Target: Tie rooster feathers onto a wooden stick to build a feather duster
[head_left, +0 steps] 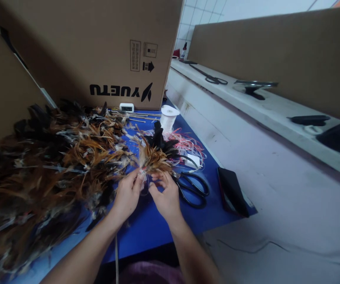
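Bare skin on show here: left hand (127,194) and right hand (166,194) ungloved, left forearm (90,244) and right forearm (192,248) uncovered, and down low, a muted pinkish-purple garment (152,273), its pattern too blurred to read!

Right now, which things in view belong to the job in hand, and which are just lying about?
Probably part of the job:
feather bunch, pinched in the left hand
feather pile
white spool
black-handled scissors, beside the right hand

Apparently just lying about:
dark phone
small white display
scissors on the ledge
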